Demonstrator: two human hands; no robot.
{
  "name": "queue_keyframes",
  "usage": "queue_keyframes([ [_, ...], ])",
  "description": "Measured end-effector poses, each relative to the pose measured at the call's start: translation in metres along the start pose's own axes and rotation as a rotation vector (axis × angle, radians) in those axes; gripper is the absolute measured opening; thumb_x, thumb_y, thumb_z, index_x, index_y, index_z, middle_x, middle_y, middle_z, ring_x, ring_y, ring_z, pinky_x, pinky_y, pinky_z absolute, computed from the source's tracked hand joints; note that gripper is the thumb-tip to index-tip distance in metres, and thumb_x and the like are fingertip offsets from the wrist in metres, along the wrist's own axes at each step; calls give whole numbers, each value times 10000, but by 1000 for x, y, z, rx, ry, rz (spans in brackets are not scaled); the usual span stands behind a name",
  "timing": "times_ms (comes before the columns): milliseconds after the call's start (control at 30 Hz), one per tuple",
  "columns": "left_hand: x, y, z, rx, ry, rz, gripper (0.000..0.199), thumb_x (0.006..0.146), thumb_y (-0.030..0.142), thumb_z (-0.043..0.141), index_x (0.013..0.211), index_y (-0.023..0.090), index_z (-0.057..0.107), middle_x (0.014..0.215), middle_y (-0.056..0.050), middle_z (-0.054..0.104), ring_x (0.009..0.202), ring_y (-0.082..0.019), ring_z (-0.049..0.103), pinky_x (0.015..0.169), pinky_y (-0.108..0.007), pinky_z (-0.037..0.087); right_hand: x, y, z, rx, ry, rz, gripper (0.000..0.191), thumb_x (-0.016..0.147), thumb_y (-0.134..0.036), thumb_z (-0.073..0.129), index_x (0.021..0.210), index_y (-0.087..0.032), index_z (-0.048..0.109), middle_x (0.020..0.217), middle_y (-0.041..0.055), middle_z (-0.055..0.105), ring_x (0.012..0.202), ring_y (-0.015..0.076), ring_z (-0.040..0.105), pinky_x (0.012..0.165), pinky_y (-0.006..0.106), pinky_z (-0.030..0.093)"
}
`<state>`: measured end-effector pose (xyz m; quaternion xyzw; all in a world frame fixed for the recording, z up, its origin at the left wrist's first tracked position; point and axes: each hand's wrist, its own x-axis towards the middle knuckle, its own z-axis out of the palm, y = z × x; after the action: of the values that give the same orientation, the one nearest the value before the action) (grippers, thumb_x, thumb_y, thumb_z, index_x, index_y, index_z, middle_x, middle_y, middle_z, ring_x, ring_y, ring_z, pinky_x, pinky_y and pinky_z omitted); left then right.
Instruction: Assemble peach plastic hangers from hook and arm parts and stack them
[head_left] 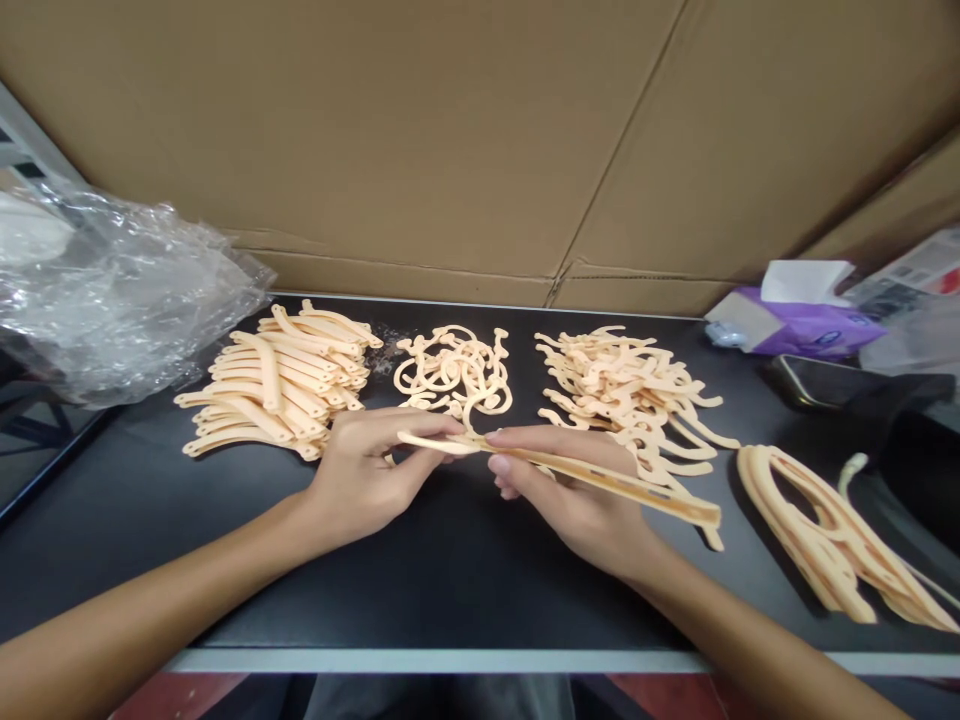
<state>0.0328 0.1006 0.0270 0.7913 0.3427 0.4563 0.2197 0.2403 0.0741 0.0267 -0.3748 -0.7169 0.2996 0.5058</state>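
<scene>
Both hands hold a cream plastic folding hanger (622, 480) above the front of the table. My left hand (367, 470) pinches it near the joint, where a short arm sticks out to the left and a curved hook stands up. My right hand (577, 490) grips the long slotted arm, which slopes down to the right past the palm. The fingers partly cover the joint. Behind the hands lies a pile of curled hanger hooks (450, 365). To its left is a stack of flat hanger arms (277, 380), and to its right a heap of wavy hanger arms (630, 385).
Several folded hangers (825, 530) lie together at the right. Behind them are a phone (817, 383) and a purple tissue pack (817, 320). Crumpled clear plastic (127, 300) sits at the left edge. A cardboard wall (412, 140) rises behind the black table (450, 600).
</scene>
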Motion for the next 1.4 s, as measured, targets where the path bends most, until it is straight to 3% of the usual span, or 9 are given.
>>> queue_keyframes([
  [100,0,-2,0,-33,22,-66,117,844,122,658,866,172,761,807,-18,788,663,-132,734,607,-172,567,-1,0,0,199,-57,138,233,829,-108,696,1028,-207,765,768,10,771,612,114,704,587,206,600],
  [200,2,-3,-1,-52,49,-107,140,834,116,646,872,170,768,789,-12,785,645,-127,727,583,-156,555,-1,3,-2,491,-180,261,368,801,-109,702,1137,-252,748,882,33,783,714,154,730,577,240,612],
  [367,4,-4,-3,-27,76,-70,143,838,129,637,864,167,773,794,-18,789,627,-120,719,559,-146,541,3,6,-7,831,-283,424,345,828,-215,604,1135,-196,760,989,114,784,875,252,750,621,322,629],
  [533,3,-4,-4,75,58,91,137,843,109,651,881,180,762,832,-24,791,646,-117,723,601,-160,558,6,7,-5,812,-206,561,289,860,-377,693,1006,-140,767,808,110,778,692,218,756,535,274,608],
  [633,3,-3,-5,99,36,190,147,857,86,647,899,185,748,840,-23,789,660,-111,724,625,-163,565,7,5,-4,721,-210,656,292,762,-340,801,948,-137,706,689,68,749,585,198,731,477,246,582],
  [767,3,-3,-7,134,22,279,155,871,84,645,952,189,725,848,-25,783,718,-120,734,656,-174,571,7,0,-3,642,-278,728,378,748,-322,801,1048,-155,643,708,24,717,515,160,689,422,213,540],
  [967,2,-4,-7,203,44,298,156,862,86,658,947,205,712,861,-16,787,699,-119,737,655,-177,582,3,0,1,360,-277,568,297,900,-401,630,1045,-149,690,703,-20,612,390,42,498,339,148,377],
  [1133,1,-8,-6,235,70,330,173,847,87,667,951,214,721,872,-12,792,720,-136,752,681,-190,601,1,2,2,155,-291,371,234,959,-317,542,946,-158,713,694,-12,616,445,45,485,398,165,355],
  [1400,0,-10,-8,245,27,296,184,872,107,654,981,232,731,905,1,794,750,-138,757,717,-193,609,4,-1,-1,-8,-301,247,301,973,-257,500,711,-178,625,573,-44,532,479,63,481,502,183,373],
])
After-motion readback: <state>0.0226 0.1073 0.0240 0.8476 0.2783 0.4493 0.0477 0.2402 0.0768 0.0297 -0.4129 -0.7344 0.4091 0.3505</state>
